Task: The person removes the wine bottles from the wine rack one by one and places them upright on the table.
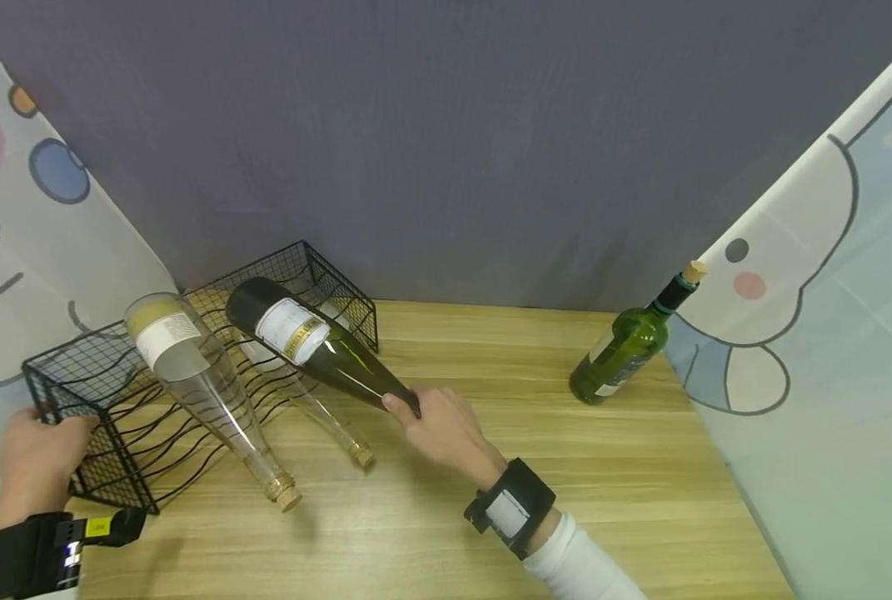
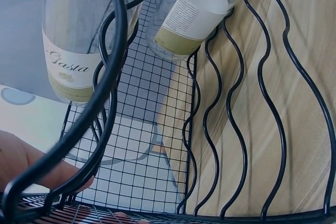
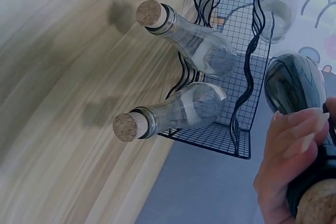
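My left hand (image 1: 44,454) grips the left end of a black wire wine rack (image 1: 89,408) with wavy bars. A clear corked bottle (image 1: 198,379) lies across the rack's upper bars, its cork toward me. Below, two clear bottles (image 3: 202,51) lie in the lower level, one mostly hidden in the head view. My right hand (image 1: 449,429) holds a dark green wine bottle (image 1: 341,358) by the neck, its white label up and its base over the rack's right part. In the right wrist view its cork (image 3: 317,203) shows beside the fingers.
A green corked wine bottle (image 1: 618,354) stands upright at the right of the wooden table (image 1: 536,500). A grey panel (image 1: 491,150) rises behind the table. Printed cartoon sheets (image 1: 829,350) flank both sides.
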Demonstrator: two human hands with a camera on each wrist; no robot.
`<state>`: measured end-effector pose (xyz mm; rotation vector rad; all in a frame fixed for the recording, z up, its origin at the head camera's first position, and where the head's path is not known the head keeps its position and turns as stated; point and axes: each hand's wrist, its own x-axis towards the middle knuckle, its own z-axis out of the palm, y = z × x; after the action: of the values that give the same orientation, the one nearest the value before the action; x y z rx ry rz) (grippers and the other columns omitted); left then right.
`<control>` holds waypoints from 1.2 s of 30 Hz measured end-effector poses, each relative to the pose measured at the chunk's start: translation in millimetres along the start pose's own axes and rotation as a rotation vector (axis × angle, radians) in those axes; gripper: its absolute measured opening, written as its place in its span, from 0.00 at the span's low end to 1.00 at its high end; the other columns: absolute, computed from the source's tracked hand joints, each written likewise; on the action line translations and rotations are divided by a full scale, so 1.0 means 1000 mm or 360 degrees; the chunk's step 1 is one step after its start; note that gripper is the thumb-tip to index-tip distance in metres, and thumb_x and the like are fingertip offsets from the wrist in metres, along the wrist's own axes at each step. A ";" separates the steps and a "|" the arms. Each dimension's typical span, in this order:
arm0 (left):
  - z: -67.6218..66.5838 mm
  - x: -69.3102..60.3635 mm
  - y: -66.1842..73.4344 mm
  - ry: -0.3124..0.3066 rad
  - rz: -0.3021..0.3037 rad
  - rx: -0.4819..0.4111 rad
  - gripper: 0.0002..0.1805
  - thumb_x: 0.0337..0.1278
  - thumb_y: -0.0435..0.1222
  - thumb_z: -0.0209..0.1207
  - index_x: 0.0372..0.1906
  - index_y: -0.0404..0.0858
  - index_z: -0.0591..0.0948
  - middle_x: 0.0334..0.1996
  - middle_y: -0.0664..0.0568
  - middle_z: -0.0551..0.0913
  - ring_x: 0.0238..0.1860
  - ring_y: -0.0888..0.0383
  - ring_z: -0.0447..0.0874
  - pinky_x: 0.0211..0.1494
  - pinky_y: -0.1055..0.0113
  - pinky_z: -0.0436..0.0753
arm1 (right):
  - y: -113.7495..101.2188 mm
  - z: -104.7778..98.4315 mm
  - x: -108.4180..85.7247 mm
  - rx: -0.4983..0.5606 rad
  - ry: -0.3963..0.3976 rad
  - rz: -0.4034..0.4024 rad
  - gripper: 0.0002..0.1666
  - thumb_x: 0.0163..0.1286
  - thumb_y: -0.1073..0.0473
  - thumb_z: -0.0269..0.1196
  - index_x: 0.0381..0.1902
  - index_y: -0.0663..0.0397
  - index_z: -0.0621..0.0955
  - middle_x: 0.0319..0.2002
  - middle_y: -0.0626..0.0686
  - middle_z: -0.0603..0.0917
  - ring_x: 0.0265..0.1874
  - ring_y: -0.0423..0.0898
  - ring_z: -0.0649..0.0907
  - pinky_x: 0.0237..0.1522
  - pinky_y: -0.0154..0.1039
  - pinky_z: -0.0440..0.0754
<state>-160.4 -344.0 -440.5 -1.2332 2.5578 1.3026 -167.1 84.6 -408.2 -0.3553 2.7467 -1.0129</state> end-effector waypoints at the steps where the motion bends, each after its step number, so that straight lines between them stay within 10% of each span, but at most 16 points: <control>1: 0.000 0.000 0.000 -0.0002 -0.0003 0.0000 0.40 0.70 0.39 0.39 0.76 0.24 0.37 0.76 0.24 0.40 0.74 0.25 0.47 0.69 0.30 0.62 | 0.001 0.000 0.000 0.0003 0.0009 -0.0003 0.25 0.74 0.35 0.50 0.25 0.45 0.73 0.15 0.42 0.66 0.12 0.38 0.64 0.13 0.31 0.61; 36: 0.000 0.000 0.000 0.0000 -0.0017 -0.0004 0.41 0.69 0.39 0.40 0.76 0.25 0.36 0.76 0.25 0.40 0.74 0.25 0.46 0.70 0.30 0.61 | 0.014 -0.013 -0.002 0.0048 0.0110 -0.0012 0.25 0.75 0.37 0.50 0.34 0.51 0.79 0.19 0.45 0.74 0.14 0.39 0.69 0.16 0.33 0.67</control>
<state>-160.3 -344.1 -440.2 -1.2456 2.5464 1.3046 -170.3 103.3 -407.8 -0.3323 2.7900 -1.0868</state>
